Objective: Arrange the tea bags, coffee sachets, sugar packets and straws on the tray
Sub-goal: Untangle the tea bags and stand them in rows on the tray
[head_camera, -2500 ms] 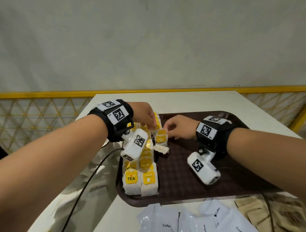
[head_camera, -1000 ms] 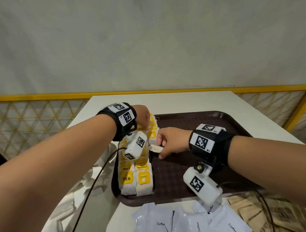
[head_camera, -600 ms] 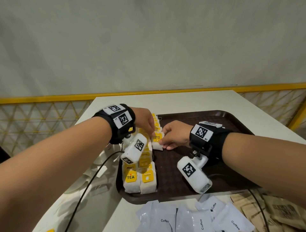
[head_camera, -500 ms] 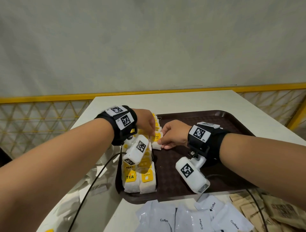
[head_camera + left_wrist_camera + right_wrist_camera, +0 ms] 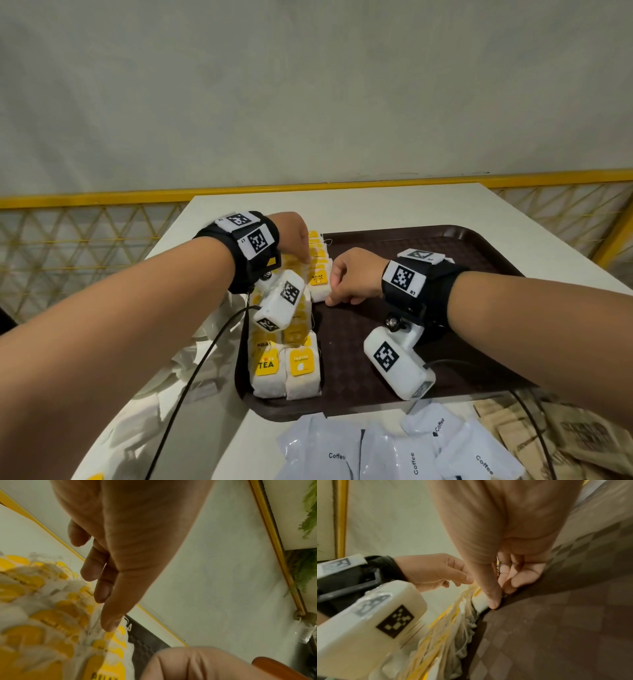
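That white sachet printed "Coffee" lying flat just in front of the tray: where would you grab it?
Judging by its pose, pinch the white coffee sachet at its free near edge, coming from above on your own side. It lies flat and overlaps its neighbours, so its edge is easier to lift than its broad face. The brown plastic tray blocks the far side.

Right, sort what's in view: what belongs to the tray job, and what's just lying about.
Job:
- tray
- tea bags in rows on its left side
- coffee sachets on the table
- brown packets, likely sugar
- left hand, right hand at the tea bags

Lying about:
- yellow railing
- plant
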`<state>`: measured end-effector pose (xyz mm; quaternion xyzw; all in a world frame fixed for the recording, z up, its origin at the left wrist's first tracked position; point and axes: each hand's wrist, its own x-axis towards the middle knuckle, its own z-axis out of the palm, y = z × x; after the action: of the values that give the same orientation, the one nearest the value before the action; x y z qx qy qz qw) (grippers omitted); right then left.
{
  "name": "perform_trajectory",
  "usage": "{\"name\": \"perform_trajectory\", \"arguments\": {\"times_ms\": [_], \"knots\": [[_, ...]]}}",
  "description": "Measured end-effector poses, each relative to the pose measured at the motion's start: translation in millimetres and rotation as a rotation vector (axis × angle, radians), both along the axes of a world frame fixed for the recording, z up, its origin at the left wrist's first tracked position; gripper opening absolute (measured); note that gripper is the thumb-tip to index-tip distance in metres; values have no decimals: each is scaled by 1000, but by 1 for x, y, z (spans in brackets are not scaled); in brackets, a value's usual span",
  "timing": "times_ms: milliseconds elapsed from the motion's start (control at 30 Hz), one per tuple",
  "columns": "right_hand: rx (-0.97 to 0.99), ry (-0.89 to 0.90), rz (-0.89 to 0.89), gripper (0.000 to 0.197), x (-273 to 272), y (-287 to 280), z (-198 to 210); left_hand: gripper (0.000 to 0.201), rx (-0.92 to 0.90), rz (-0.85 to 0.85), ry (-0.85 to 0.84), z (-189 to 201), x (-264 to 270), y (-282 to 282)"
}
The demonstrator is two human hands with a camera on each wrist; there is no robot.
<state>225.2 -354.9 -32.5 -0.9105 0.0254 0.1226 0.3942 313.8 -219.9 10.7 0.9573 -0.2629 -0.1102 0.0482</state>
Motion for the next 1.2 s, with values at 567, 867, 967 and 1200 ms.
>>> {"name": "perform_trajectory", "arguments": {"times_ms": [567, 867, 967, 1200], "knots": [[128, -145, -256, 32, 10, 9, -1, 22, -87, 66, 28, 2, 1, 13], [92, -171, -254, 34, 10, 6, -1, 24, -58, 5, 18, -7, -3, -2], [84, -168, -232, 35, 10, 7, 0, 30, 7, 22, 13, -11, -2, -7], [96, -166, -213, 35, 9, 7, 0, 35, 97, 37, -9, -11, 0, -9]]}}
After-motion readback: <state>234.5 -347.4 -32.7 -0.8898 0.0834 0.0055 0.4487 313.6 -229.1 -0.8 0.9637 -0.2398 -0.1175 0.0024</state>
